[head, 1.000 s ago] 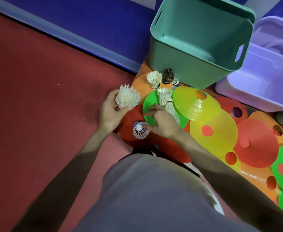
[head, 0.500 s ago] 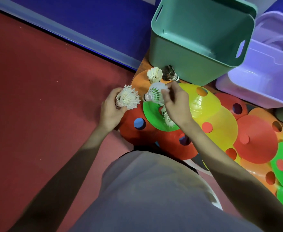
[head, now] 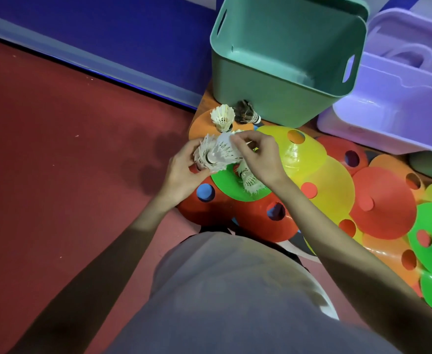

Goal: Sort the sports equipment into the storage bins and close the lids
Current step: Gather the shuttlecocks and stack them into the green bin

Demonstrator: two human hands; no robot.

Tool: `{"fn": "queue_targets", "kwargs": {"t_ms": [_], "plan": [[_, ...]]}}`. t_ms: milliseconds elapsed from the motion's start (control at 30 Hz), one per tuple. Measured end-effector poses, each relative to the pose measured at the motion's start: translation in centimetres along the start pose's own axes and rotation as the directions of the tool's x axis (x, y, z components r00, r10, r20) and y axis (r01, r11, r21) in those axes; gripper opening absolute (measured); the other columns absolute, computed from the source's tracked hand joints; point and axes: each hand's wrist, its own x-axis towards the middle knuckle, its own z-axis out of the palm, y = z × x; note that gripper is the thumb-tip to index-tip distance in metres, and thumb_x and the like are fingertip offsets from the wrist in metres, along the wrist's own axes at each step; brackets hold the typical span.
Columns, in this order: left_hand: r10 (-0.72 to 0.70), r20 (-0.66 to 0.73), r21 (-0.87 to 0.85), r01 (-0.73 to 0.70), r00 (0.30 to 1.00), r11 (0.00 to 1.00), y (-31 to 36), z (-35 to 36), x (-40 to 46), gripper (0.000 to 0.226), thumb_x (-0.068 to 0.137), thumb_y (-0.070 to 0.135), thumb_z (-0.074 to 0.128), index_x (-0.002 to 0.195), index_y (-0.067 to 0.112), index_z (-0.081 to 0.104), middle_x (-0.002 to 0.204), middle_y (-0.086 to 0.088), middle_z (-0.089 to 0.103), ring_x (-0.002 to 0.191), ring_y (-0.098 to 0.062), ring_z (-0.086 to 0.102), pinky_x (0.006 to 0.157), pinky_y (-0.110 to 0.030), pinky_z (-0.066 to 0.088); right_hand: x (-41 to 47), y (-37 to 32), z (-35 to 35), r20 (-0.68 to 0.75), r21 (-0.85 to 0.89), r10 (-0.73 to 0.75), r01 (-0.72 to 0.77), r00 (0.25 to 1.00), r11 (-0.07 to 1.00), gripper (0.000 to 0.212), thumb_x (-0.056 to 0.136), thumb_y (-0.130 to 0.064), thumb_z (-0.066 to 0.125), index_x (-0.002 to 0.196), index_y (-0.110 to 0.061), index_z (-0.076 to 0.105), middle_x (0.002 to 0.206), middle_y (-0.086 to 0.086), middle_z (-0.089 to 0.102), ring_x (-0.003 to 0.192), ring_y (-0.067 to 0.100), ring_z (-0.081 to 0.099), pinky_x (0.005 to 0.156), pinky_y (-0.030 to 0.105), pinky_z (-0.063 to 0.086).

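White feathers fill the space between our two hands. Our left hand (head: 184, 172) curls its fingers around a stack of nested shuttlecocks (head: 204, 155), feathery skirts splayed outward. Our right hand (head: 261, 159) pinches the feather rim of another shuttlecock (head: 229, 149) between thumb and forefinger, its cork end pressed into the open mouth of the stack; how many are nested there we cannot tell.

We take the teal bin (head: 281, 98) as our landmark, a smooth plastic tub with rounded corners and slot handles, its lid off. Our hands work in front of it, toward us. Just under our right hand a loose white shuttlecock (head: 250, 180) lies on its side on a flat green disc cone (head: 229, 183). Nearer the bin, one white shuttlecock (head: 222, 118) stands upright on an orange disc (head: 202, 126), and a dark-feathered one (head: 245, 114) lies touching the bin's front wall.

Glossy round disc cones with centre holes overlap in front of the bin and to its right: red, yellow, orange, green. A lilac bin (head: 388, 118) sits right of the teal one, touching it. Left of the bin spreads red matte floor (head: 56, 175).
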Motion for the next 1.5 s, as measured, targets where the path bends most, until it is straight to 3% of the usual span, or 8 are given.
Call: {"fn": "queue_targets", "kwargs": {"t_ms": [100,267,467,633,867,1167,1367,1500], "plan": [[-0.026,-0.062,-0.034,0.024,0.998,0.999,-0.2,-0.1,0.2,0.057,0.068,0.020,0.081,0.120,0.019,0.056,0.109,0.008,0.067,0.100,-0.007,0.065,0.090,-0.028,0.052,1.8,0.4,-0.3,-0.009,-0.061,-0.017,0.017,1.000,0.998,0.032,0.098,-0.029,0.046,0.095,-0.006,0.068,0.081,0.004,0.066,0.072,0.020,0.061,0.071,0.035,0.047],[-0.063,-0.134,-0.064,0.055,0.989,0.996,-0.2,-0.7,0.6,0.059,0.067,0.019,0.083,0.119,0.016,0.055,0.108,0.000,0.069,0.096,-0.012,0.068,0.084,-0.028,0.054,6.4,1.5,0.9,0.170,-0.376,-0.046,0.107,0.984,0.921,0.044,0.087,-0.009,0.062,0.130,-0.013,0.056,0.112,0.015,0.048,0.095,0.025,0.057,0.097,0.031,0.043],[-0.081,-0.152,-0.060,0.073,0.985,0.996,-0.2,-0.9,0.3,0.058,0.065,0.026,0.082,0.116,0.023,0.055,0.103,0.006,0.069,0.093,-0.010,0.068,0.082,-0.029,0.054,8.8,1.9,3.1,0.237,-0.650,-0.017,0.172,0.971,0.740,0.029,0.084,-0.007,0.062,0.111,-0.012,0.070,0.119,0.013,0.040,0.109,0.030,0.051,0.093,0.038,0.048],[-0.109,-0.192,-0.008,0.110,0.975,0.994,-0.8,-1.2,0.2,0.057,0.062,0.037,0.078,0.115,0.032,0.056,0.102,0.012,0.069,0.093,-0.009,0.068,0.083,-0.040,0.056,7.9,1.3,2.0,0.161,-0.609,-0.172,0.235,0.972,0.758,0.012,0.085,-0.011,0.064,0.092,-0.009,0.073,0.112,0.014,0.046,0.098,0.028,0.055,0.075,0.038,0.051],[-0.120,-0.220,0.100,0.145,0.968,0.984,-1.9,-1.2,1.4,0.065,0.061,0.046,0.075,0.119,0.023,0.057,0.103,0.009,0.070,0.093,-0.011,0.067,0.081,-0.041,0.055,2.4,-1.0,-1.0,-0.230,-0.250,-0.444,0.388,0.866,0.887,0.014,0.095,-0.014,0.057,0.089,-0.005,0.066,0.086,0.006,0.057,0.076,0.020,0.054,0.069,0.035,0.046],[0.008,-0.060,0.130,0.000,0.998,0.991,-1.5,0.1,3.0,0.065,0.070,0.025,0.078,0.129,0.018,0.052,0.119,0.001,0.066,0.107,-0.018,0.065,0.087,-0.044,0.054,1.4,-0.4,-0.3,0.024,-0.153,-0.423,0.422,0.906,0.894,0.014,0.091,-0.014,0.063,0.096,-0.006,0.072,0.090,0.006,0.064,0.078,0.020,0.059,0.070,0.039,0.051],[-0.108,-0.110,-0.057,0.102,0.988,0.993,-1.3,0.3,3.3,0.065,0.069,0.031,0.077,0.127,0.025,0.049,0.117,0.006,0.065,0.106,-0.012,0.065,0.090,-0.039,0.055,2.5,-1.0,-1.3,-0.072,-0.142,-0.423,0.410,0.903,0.901,0.018,0.094,-0.011,0.057,0.107,-0.005,0.068,0.100,0.008,0.061,0.081,0.006,0.056,0.072,0.016,0.044],[-0.101,-0.126,-0.093,0.089,0.987,0.992,-0.9,0.2,3.5,0.063,0.067,0.032,0.077,0.124,0.030,0.049,0.115,0.002,0.066,0.104,-0.016,0.066,0.090,-0.037,0.055,4.9,1.9,-2.2,-0.051,-0.326,-0.349,0.315,0.936,0.892,0.024,0.090,-0.008,0.049,0.110,-0.009,0.064,0.102,0.008,0.054,0.078,0.014,0.056,0.070,0.033,0.050]]}}
